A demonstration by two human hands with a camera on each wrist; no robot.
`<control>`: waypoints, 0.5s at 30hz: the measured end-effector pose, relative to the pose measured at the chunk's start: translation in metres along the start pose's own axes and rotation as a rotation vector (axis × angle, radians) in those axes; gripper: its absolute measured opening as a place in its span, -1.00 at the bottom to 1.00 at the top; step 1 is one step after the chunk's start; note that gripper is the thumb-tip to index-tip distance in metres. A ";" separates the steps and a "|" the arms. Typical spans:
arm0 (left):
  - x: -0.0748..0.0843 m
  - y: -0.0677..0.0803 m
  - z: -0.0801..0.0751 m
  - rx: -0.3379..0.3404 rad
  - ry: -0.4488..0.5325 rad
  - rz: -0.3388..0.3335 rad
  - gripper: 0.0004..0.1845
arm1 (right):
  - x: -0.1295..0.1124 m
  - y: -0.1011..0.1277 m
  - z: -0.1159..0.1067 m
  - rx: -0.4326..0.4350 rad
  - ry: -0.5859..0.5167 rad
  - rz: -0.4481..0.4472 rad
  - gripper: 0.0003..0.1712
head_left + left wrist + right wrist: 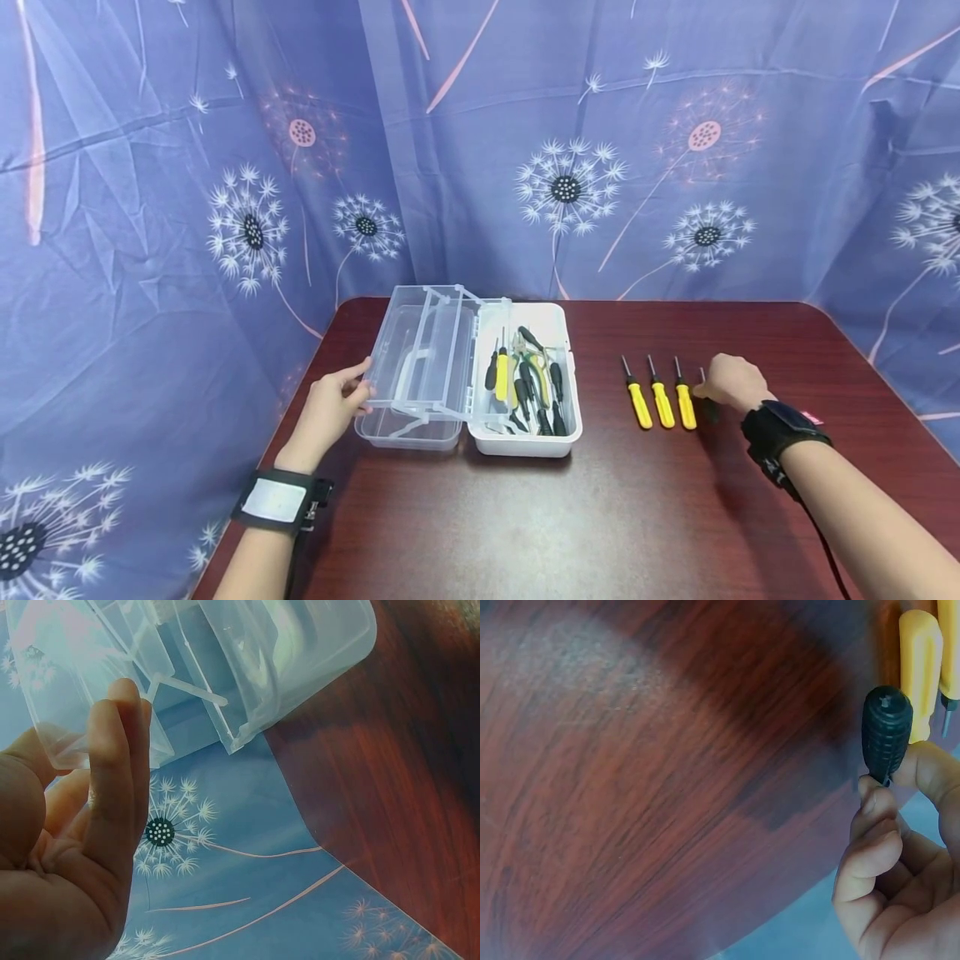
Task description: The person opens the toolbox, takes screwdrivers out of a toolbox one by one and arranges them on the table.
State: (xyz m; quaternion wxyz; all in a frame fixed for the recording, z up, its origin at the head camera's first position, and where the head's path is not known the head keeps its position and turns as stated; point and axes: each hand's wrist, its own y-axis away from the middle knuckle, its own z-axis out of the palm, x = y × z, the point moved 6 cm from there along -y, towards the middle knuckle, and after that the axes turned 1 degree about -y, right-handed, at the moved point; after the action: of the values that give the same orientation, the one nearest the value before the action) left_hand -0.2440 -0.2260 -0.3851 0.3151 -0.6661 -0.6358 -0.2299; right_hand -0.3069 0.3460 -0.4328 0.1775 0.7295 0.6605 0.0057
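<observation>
- Black-handled screwdriver [886,733] sits pinched between the thumb and curled fingers [876,825] of the right hand [731,382], its ribbed butt end sticking out past the fingertips toward 12 o'clock in the right wrist view.
- From the head view it lies at the right end of a row, just at 3 o'clock of three yellow screwdrivers [662,402] lying side by side on the dark wooden table [600,517].
- Left hand [330,410] rests straight fingers [118,757] against the clear lid [420,367] of the open toolbox [525,437], holding nothing.
- Toolbox stands at 9 o'clock of the row, well apart, with pliers and more drivers inside.
- Bare tabletop spreads from 5 to 7 o'clock of the right hand; the table's right edge lies at 3 o'clock, the blue curtain [480,150] behind at 12.
</observation>
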 end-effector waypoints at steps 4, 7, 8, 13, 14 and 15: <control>0.000 0.000 0.000 0.002 -0.005 0.000 -0.52 | 0.001 0.000 0.002 -0.013 0.001 0.013 -0.60; 0.000 0.000 0.000 0.003 -0.009 0.002 -0.52 | 0.000 -0.001 0.003 -0.017 -0.004 0.013 -0.61; 0.000 0.000 0.000 0.003 -0.011 0.001 -0.52 | -0.001 -0.001 0.003 -0.016 -0.005 0.010 -0.61; 0.000 0.000 0.000 0.005 -0.014 -0.001 -0.52 | 0.000 -0.001 0.007 -0.020 -0.006 -0.014 -0.62; 0.000 0.000 0.000 0.003 -0.015 0.005 -0.52 | 0.001 -0.001 0.008 -0.021 -0.009 -0.018 -0.63; 0.001 0.001 0.000 0.002 -0.014 0.006 -0.51 | 0.002 -0.001 0.009 -0.021 -0.015 -0.023 -0.63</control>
State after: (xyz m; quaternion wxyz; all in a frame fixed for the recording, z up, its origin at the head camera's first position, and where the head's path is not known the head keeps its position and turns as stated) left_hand -0.2433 -0.2259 -0.3845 0.3120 -0.6693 -0.6362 -0.2234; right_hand -0.3060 0.3454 -0.4418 0.1900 0.7200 0.6674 0.0053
